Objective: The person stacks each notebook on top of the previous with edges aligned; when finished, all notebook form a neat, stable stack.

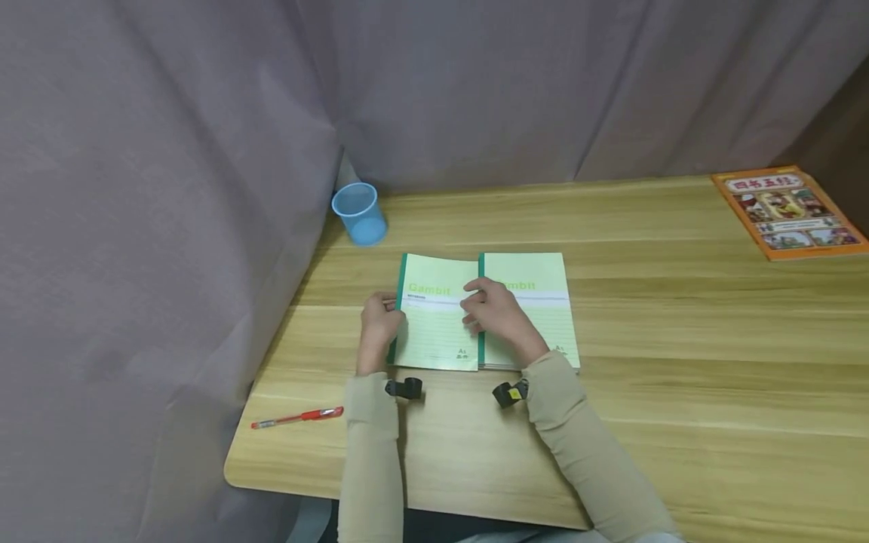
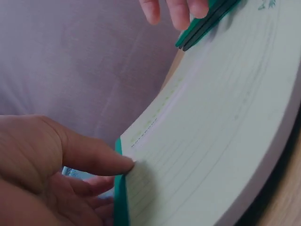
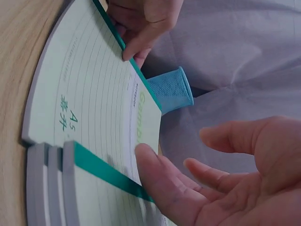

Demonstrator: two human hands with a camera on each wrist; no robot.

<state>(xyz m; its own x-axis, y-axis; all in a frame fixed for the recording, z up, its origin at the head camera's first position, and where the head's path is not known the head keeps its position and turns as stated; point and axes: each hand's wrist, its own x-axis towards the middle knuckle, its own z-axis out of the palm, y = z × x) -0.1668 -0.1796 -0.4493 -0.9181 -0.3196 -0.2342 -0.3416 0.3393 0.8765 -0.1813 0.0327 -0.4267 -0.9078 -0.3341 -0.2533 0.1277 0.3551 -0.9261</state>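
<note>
A pale green notebook (image 1: 437,328) with a dark green spine lies on the left, its cover printed "Gambit". My left hand (image 1: 380,324) pinches it at the spine edge, thumb on the cover and fingers beneath. In the left wrist view, the notebook looks bowed. Directly beside it, to the right, is a stack of similar notebooks (image 3: 61,188), with several layers showing at its edge. Over the seam between notebook and stack is my right hand (image 1: 498,311), fingers loosely bent and thumb apart, gripping nothing. In the right wrist view, its fingertips are close to the stack's green spine.
A blue mesh pen cup (image 1: 365,222) stands at the back left by the grey curtain (image 1: 475,98). A red pen (image 1: 299,418) lies near the table's front left corner. An orange comic-style book (image 1: 790,213) lies at the far right of the wooden table (image 1: 713,362).
</note>
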